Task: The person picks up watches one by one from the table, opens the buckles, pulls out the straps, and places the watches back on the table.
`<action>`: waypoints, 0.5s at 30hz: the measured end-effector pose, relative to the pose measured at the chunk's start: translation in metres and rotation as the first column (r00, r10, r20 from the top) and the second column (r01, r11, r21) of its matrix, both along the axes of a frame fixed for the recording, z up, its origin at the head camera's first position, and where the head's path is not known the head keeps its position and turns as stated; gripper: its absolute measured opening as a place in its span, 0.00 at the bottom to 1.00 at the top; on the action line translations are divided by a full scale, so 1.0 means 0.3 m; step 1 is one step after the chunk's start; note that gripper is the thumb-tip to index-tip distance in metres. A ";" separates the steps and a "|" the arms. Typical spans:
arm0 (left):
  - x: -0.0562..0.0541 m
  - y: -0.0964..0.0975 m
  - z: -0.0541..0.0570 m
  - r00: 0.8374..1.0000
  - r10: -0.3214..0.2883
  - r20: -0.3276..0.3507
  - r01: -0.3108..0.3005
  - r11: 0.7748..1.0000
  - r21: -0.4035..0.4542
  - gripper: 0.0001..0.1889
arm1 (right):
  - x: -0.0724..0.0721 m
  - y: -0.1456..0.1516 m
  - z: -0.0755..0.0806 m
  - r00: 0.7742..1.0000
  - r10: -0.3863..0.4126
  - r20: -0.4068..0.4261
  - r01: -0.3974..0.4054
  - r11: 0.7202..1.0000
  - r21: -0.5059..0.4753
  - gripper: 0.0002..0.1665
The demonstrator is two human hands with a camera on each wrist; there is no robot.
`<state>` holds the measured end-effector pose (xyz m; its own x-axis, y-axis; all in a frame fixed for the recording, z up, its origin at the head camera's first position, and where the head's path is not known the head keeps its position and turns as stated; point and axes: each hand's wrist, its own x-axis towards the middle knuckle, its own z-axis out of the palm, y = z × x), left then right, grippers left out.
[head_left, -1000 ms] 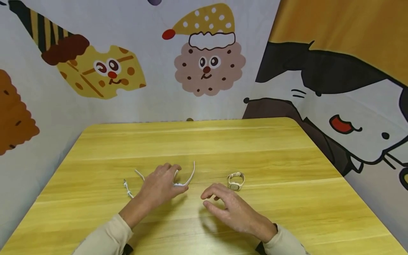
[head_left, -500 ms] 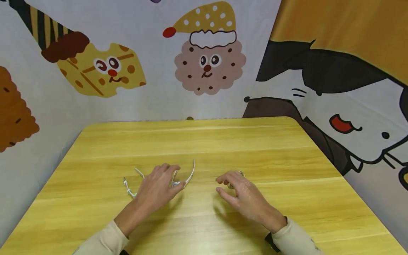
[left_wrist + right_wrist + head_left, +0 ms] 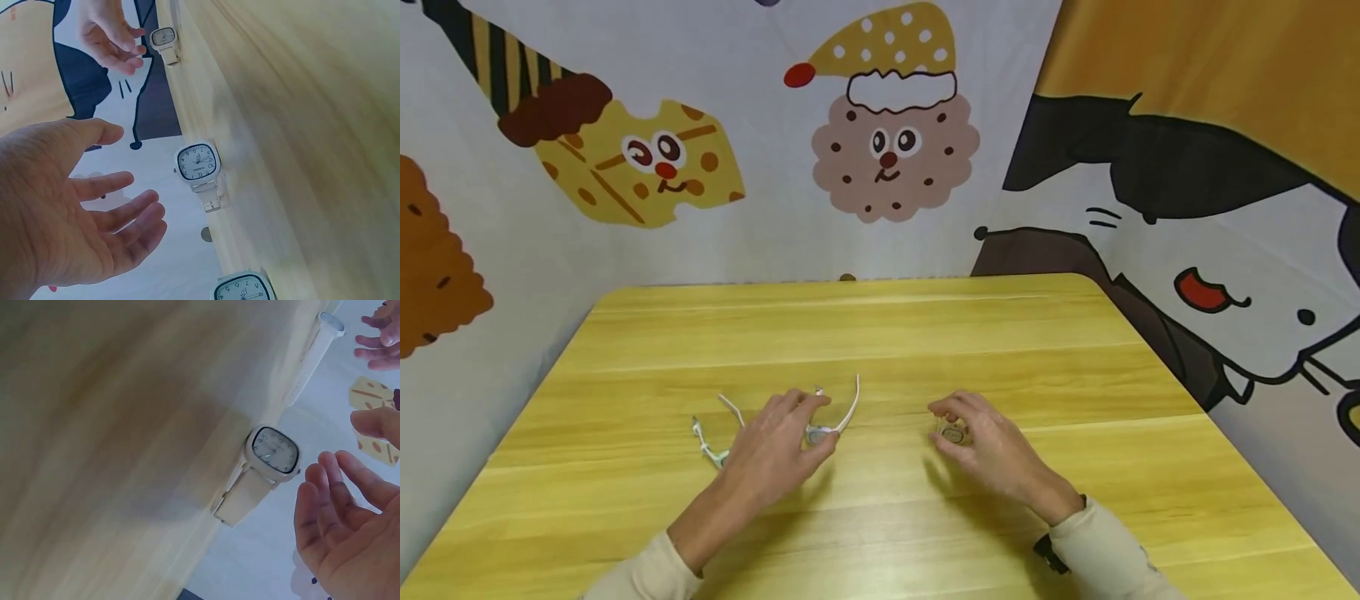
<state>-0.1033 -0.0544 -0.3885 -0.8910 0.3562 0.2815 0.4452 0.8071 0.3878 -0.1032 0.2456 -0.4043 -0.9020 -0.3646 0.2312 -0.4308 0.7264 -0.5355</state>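
My left hand [image 3: 773, 450] hovers over the table beside a white wristwatch [image 3: 817, 434], its fingers loosely bent. In the left wrist view a gap shows between those fingers and the white watch [image 3: 197, 164]. Another pale wristwatch [image 3: 702, 437], greenish at its case, lies to the left, partly hidden behind the left hand in the head view. On the right, my right hand [image 3: 996, 450] is held around a cream wristwatch [image 3: 953, 434], thumb and fingers apart. The right wrist view shows the cream watch [image 3: 275, 452] on the table, just off the fingertips.
The wooden table [image 3: 880, 333] reaches back to a cloth [image 3: 760, 242] printed with cartoon figures. The white watch's strap [image 3: 854, 398] sticks up from the tabletop. The cream watch's strap forms a closed loop.
My right hand has moved right and forward to the cream watch. The left hand has drawn back slightly, and more of the white watch's case shows. The watches stay in place.
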 end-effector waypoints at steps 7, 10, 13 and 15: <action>0.013 0.000 -0.002 1.000 -0.002 -0.009 0.002 1.000 0.004 0.22 | -0.014 0.016 -0.010 0.999 -0.028 -0.028 0.031 0.994 0.104 0.19; 0.018 -0.002 0.002 1.000 0.007 -0.009 -0.007 1.000 0.003 0.22 | -0.018 0.024 -0.012 0.999 -0.025 -0.028 0.029 0.991 0.131 0.18; 0.021 -0.004 0.008 1.000 0.010 -0.008 -0.010 1.000 0.007 0.21 | -0.021 0.030 -0.014 1.000 -0.023 -0.020 0.026 0.987 0.156 0.17; 0.024 -0.005 0.011 1.000 0.012 -0.005 -0.012 1.000 0.011 0.21 | -0.022 0.033 -0.015 1.000 -0.023 -0.009 0.024 0.986 0.162 0.15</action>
<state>-0.0961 -0.0559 -0.3851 -0.8939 0.3422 0.2897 0.4373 0.8082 0.3945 -0.1098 0.2556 -0.4087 -0.9092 -0.3767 0.1774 -0.4163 0.8133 -0.4064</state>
